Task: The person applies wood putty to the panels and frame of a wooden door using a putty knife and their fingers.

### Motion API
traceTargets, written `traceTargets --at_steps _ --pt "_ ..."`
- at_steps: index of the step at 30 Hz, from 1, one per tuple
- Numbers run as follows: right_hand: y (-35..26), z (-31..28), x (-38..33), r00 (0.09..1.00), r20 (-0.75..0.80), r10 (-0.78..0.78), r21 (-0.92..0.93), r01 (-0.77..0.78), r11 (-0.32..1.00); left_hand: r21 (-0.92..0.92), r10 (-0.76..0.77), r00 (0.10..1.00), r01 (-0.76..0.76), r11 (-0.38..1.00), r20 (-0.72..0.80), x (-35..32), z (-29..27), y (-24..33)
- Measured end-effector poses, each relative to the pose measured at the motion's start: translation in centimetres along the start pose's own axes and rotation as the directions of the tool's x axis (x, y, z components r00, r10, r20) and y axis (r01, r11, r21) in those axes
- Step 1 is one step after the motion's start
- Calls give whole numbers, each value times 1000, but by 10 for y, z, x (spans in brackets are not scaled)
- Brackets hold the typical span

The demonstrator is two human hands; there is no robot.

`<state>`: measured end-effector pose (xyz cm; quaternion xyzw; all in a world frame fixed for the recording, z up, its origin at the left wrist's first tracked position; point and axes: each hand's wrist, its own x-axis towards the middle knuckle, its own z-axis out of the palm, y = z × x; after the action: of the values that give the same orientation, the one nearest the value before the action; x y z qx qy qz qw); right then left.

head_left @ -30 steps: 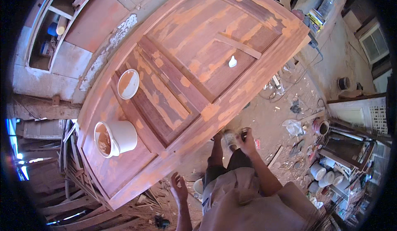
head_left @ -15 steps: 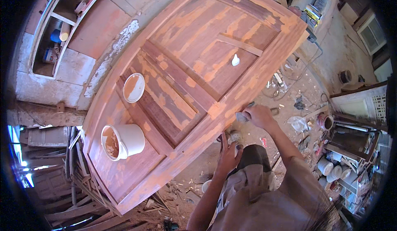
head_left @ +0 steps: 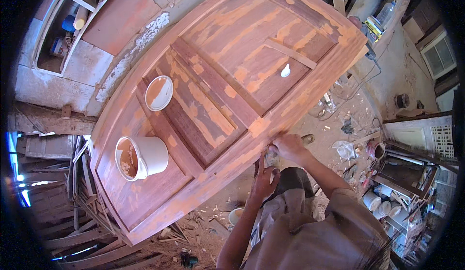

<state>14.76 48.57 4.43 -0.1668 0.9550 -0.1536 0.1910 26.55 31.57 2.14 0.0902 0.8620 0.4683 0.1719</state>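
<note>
A reddish-brown panelled wooden door [head_left: 213,179], patched with orange filler, lies in front of me. My right hand [head_left: 289,149] is closed at its near edge, around a putty knife whose grey blade showed earlier and is now hidden. Just to the left, my left hand [head_left: 264,182] points its index finger up toward the right hand, thumb apart; I see nothing held in it. A white bucket [head_left: 154,157] of orange filler stands on the door's left panel. Behind it lies a round white lid [head_left: 166,96] smeared with filler.
A small white object [head_left: 286,70] and a loose wood strip [head_left: 290,53] lie on the far right panel. Wood scraps [head_left: 174,231] and shavings litter the floor. A plastic bag [head_left: 344,149], a paint can [head_left: 375,150] and a crowded shelf [head_left: 392,212] are at right.
My right hand has moved left and slightly down along the door's edge, closer to my left hand. The grey blade has gone out of sight. My left hand has shifted slightly left.
</note>
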Motion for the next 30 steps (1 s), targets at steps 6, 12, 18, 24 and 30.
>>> traceTargets --at_steps 6,12,18,24,30 --pt "-8 23 -7 995 41 86 -12 -85 996 -177 -128 991 120 977 -34 -6 -27 15" --pt "-47 -7 -3 993 -101 63 166 -45 985 -224 -286 838 200 954 -466 -90 -88 -30" --pt "-133 -63 49 995 -35 -94 187 99 977 -437 -502 322 256 862 -802 -204 -118 -104" --pt "-275 -122 108 910 -114 -398 535 394 747 -382 -417 54 310 871 -907 -237 -123 -97" --pt "-381 -77 165 661 -381 -646 149 734 663 -444 -460 -6 271 854 -888 -226 -115 -107"
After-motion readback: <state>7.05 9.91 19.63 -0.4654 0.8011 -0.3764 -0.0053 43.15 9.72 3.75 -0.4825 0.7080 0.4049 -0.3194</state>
